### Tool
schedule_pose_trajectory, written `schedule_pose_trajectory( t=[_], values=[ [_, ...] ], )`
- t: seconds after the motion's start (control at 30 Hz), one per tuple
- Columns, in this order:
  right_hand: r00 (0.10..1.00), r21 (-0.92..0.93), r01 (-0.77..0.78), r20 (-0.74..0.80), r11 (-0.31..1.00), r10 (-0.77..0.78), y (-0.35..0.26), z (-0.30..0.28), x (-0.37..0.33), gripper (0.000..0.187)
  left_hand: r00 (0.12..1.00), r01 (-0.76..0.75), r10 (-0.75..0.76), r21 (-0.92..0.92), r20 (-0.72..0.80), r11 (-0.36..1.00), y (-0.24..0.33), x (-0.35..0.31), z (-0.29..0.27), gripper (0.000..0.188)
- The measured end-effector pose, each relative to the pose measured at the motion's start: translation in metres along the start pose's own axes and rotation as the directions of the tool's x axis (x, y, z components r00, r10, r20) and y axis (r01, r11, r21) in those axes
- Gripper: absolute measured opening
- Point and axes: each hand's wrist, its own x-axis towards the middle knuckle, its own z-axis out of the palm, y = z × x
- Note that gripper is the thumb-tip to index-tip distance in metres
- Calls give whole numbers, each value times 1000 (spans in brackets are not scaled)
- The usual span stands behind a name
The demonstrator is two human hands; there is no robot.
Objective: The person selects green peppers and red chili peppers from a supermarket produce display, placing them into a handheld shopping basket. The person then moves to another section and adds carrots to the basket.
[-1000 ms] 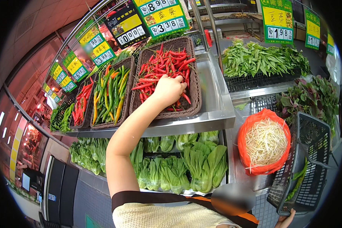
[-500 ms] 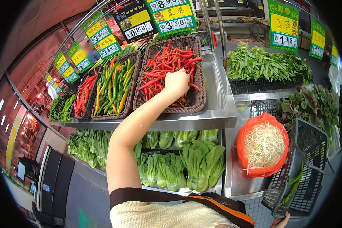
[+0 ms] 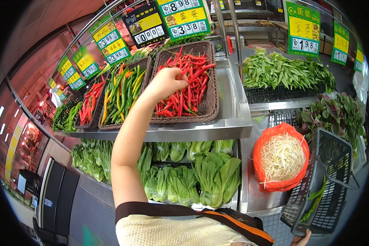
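My left hand (image 3: 168, 85) is over the left part of a brown woven basket (image 3: 215, 82) heaped with red chili peppers (image 3: 192, 88). Its fingers are curled in a pinch at the peppers; whether one is between them is hidden. At the lower right, my right hand (image 3: 301, 238) grips the rim of a tilted dark grey shopping basket (image 3: 330, 197). Inside that basket lie a few long green peppers (image 3: 315, 199). Only part of the right hand shows at the picture's lower edge.
Left of the red chilies stands a basket of mixed green and orange peppers (image 3: 125, 96). Bagged leafy greens (image 3: 176, 184) fill the shelf below the metal ledge (image 3: 192, 133). Bean sprouts (image 3: 283, 158) sit in a red bag, near leafy bunches (image 3: 289, 71). Price signs (image 3: 303, 30) hang above.
My left hand has moved left across the red chilies, uncovering the peppers at the middle of the basket. My right hand still holds the shopping basket.
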Motion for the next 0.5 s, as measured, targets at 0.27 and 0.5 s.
schedule_pose_trajectory(
  t=[0.27,0.5],
  values=[
    [1000,-4,2,8,1000,-2,4,-4,2,16,977,-20,-162,-823,-136,568,-59,-45,-31,20],
    [989,48,-118,94,992,113,11,-15,11,17,977,-19,-206,-980,-61,199,-72,-119,5,11]
  ],
)
